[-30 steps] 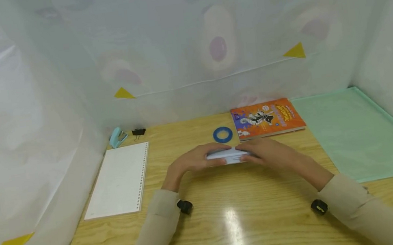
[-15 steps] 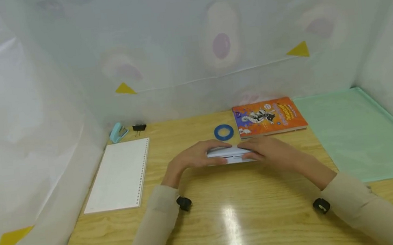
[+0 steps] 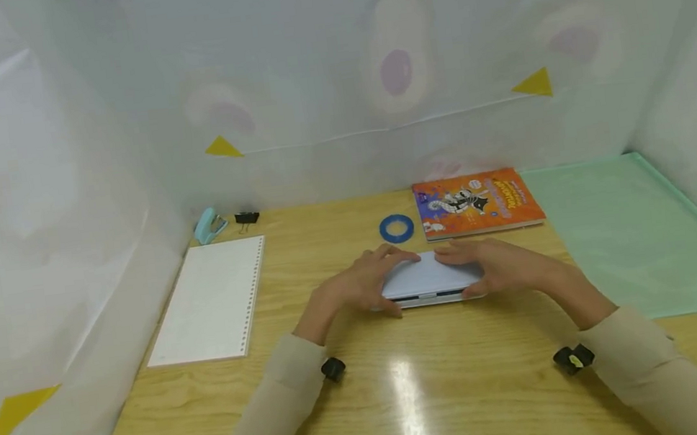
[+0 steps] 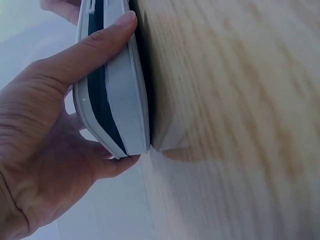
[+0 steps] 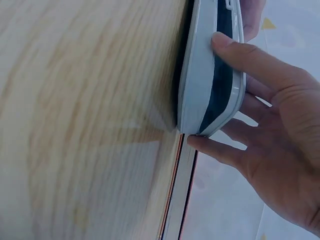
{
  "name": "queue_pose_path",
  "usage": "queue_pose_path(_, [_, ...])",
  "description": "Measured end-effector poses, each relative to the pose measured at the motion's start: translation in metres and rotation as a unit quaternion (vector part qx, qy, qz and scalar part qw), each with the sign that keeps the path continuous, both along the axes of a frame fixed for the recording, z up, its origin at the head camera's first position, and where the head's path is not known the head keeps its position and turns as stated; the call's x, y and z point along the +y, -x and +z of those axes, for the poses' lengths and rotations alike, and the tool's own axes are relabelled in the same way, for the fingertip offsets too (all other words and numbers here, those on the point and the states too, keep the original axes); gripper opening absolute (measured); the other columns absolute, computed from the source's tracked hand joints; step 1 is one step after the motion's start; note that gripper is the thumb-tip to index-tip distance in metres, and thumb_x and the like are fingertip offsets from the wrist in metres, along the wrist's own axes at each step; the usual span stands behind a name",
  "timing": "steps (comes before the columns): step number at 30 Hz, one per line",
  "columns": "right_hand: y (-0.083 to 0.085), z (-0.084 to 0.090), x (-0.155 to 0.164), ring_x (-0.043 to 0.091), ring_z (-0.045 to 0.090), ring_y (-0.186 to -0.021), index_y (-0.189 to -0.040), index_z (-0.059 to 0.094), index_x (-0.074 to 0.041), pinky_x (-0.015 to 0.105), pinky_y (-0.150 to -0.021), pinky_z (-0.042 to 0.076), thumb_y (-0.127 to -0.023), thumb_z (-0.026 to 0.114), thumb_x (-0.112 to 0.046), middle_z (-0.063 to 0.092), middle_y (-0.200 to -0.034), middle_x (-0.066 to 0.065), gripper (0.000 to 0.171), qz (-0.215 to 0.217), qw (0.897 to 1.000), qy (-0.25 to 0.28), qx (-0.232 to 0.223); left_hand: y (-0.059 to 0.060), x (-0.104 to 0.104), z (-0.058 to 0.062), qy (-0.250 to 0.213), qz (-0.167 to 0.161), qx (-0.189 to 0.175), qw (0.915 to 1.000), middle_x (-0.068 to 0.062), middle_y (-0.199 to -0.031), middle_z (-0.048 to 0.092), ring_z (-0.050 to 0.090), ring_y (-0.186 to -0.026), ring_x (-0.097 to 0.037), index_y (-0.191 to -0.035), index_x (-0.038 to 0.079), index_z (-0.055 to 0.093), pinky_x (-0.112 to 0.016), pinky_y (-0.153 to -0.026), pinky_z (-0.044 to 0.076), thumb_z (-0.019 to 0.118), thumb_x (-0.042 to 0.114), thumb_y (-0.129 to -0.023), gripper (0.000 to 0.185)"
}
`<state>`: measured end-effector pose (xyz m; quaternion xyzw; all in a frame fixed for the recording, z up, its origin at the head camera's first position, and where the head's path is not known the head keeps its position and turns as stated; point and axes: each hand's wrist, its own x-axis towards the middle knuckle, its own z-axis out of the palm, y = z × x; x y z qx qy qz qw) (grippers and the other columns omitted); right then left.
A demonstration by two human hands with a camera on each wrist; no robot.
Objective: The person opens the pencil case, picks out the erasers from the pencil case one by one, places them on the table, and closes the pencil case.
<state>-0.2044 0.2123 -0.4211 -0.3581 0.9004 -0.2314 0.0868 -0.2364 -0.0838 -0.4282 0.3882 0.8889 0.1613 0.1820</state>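
Observation:
A pale blue rounded case (image 3: 430,274) with a dark band along its side and a small light tab at its front lies close over the wooden table. My left hand (image 3: 366,281) grips its left end, fingers over the top and thumb (image 4: 102,50) against the front side. At the other end my right hand (image 3: 505,267) holds it the same way, with the thumb (image 5: 245,52) on the dark band in the right wrist view. The case (image 4: 120,85) looks closed in the left wrist view, and its underside is hidden.
Behind the case lie a blue tape roll (image 3: 397,228) and an orange book (image 3: 477,203). At left are a white punched sheet stack (image 3: 209,301), a light blue stapler (image 3: 209,226) and a black binder clip (image 3: 247,217). A green mat (image 3: 645,239) covers the right side.
The case has come slightly toward me and to the right, and its top now shows more. My hands have moved farther apart, out to its two ends.

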Motion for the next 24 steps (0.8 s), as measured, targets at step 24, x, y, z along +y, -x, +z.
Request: queue_pose_path(24, [0.022,0.023,0.048,0.035,0.067,-0.117,-0.142,0.063,-0.006,0.059,-0.097,0.05,-0.106,0.061,-0.041,0.072,-0.125,0.011,0.05,-0.131,0.98,0.095,-0.118,-0.003,-0.065,0.011,-0.044,0.127,-0.046,0.9899,-0.021,-0.153,0.05,0.049,-0.14,-0.036,-0.151,-0.002,0.048,-0.049,-0.115,0.039,0.075,0.034,-0.097,0.071])
